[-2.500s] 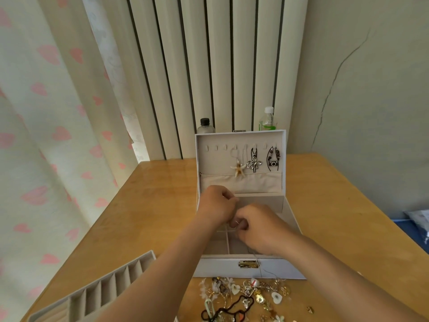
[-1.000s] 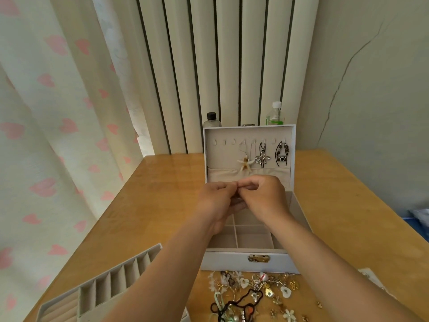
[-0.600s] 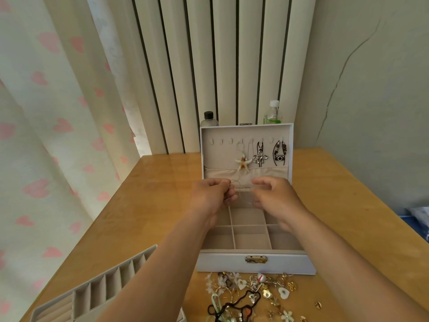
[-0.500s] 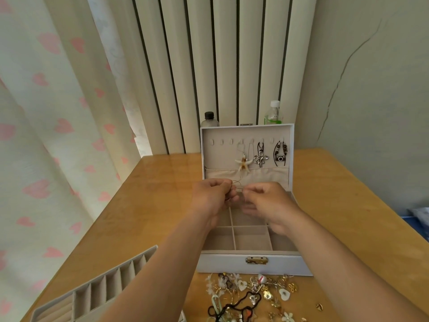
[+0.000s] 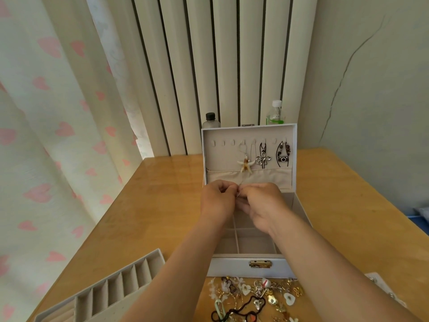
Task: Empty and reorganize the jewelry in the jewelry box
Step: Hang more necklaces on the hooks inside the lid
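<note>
Right hand (image 5: 262,205) rejoined left hand (image 5: 218,201), pinching chain (image 5: 239,194) above jewelry box (image 5: 250,267).

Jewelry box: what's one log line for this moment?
left hand, right hand: pinch thin chain | jewelry box: open | loose jewelry: on table

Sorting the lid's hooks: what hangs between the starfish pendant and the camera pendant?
Head view: a silver flower pendant hangs between the starfish pendant and camera pendant, a thin chain beside it.

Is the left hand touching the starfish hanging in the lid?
Apart. The head view shows beige pocket fabric between the starfish on the lid and the left hand below it.
</note>
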